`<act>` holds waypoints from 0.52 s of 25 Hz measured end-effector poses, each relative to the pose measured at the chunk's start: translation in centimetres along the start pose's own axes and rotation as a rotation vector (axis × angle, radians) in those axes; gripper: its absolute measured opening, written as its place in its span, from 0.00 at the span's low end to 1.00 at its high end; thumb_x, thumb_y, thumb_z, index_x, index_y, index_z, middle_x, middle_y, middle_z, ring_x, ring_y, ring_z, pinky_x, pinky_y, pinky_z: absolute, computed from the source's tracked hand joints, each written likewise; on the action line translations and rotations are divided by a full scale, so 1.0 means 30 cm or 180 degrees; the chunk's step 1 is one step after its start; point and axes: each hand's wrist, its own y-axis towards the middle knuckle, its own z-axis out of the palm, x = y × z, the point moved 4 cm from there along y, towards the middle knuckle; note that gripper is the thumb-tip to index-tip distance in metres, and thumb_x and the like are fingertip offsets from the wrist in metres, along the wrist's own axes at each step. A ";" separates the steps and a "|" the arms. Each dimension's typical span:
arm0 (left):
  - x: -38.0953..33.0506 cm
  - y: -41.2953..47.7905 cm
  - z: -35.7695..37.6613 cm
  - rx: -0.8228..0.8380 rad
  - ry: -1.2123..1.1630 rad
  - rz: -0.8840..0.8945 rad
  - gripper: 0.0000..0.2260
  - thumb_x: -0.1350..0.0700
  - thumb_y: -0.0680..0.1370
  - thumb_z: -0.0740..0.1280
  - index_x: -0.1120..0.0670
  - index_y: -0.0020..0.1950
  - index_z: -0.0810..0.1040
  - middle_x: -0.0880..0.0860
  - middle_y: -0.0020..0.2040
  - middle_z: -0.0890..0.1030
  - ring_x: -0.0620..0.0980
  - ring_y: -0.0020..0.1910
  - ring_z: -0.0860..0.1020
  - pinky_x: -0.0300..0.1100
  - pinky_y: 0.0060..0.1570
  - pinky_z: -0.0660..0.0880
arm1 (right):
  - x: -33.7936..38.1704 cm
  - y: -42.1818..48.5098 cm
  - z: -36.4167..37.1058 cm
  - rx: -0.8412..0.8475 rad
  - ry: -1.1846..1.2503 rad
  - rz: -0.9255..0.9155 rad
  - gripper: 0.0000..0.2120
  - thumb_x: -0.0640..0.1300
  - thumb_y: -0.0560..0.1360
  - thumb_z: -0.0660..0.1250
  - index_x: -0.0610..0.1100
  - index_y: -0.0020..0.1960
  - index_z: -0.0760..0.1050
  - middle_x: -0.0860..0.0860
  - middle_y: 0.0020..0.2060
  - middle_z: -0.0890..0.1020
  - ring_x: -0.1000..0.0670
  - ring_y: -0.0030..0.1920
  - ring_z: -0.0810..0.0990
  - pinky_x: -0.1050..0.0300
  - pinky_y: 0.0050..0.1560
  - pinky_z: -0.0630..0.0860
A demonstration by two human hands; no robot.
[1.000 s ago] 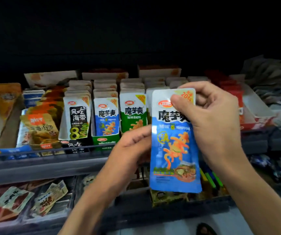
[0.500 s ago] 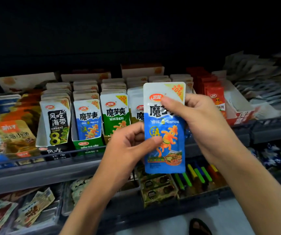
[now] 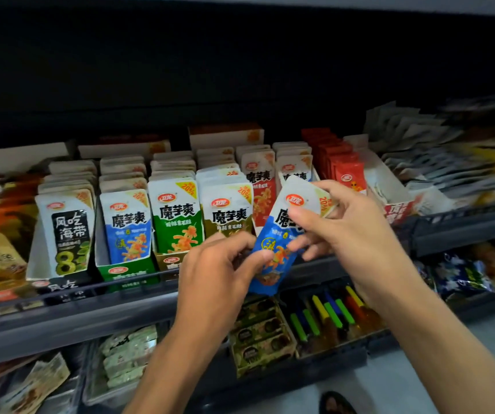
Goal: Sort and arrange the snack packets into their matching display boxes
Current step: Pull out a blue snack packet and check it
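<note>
Your packet (image 3: pixel 271 234) hangs in front of the upper shelf (image 3: pixel 61 312), with your left grip (image 3: pixel 219 264) at its lower end and your right grip (image 3: pixel 351 231) at its top. Behind it and to its left, display boxes (image 3: pixel 126 274) stand in a row. Below it lie stick snacks (image 3: pixel 330 312), and to its right is a heap of loose packets (image 3: pixel 419 135).
</note>
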 end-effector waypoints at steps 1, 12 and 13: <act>-0.012 0.002 0.010 -0.0004 -0.0016 0.0034 0.07 0.43 0.72 0.69 0.45 0.41 0.80 0.46 0.30 0.75 0.42 0.32 0.71 0.42 0.33 0.67 | -0.009 -0.001 -0.003 -0.0037 0.0203 0.0043 0.09 0.35 0.73 0.71 0.39 0.53 0.77 0.47 0.32 0.83 0.50 0.26 0.82 0.63 0.24 0.77; -0.046 0.019 0.152 0.0605 0.1861 0.0453 0.22 0.48 0.72 0.72 0.53 0.64 0.76 0.50 0.59 0.80 0.52 0.55 0.75 0.47 0.54 0.74 | 0.100 0.263 -0.209 -0.1281 -0.0643 -0.1317 0.09 0.39 0.75 0.71 0.41 0.53 0.74 0.46 0.38 0.83 0.50 0.33 0.84 0.56 0.34 0.81; -0.038 0.021 0.159 0.0662 0.1909 0.0413 0.22 0.47 0.72 0.72 0.54 0.64 0.76 0.50 0.59 0.80 0.52 0.55 0.75 0.48 0.54 0.73 | 0.084 0.286 -0.206 -0.1354 -0.0731 -0.1314 0.09 0.40 0.75 0.72 0.41 0.52 0.74 0.47 0.37 0.83 0.50 0.32 0.84 0.55 0.33 0.81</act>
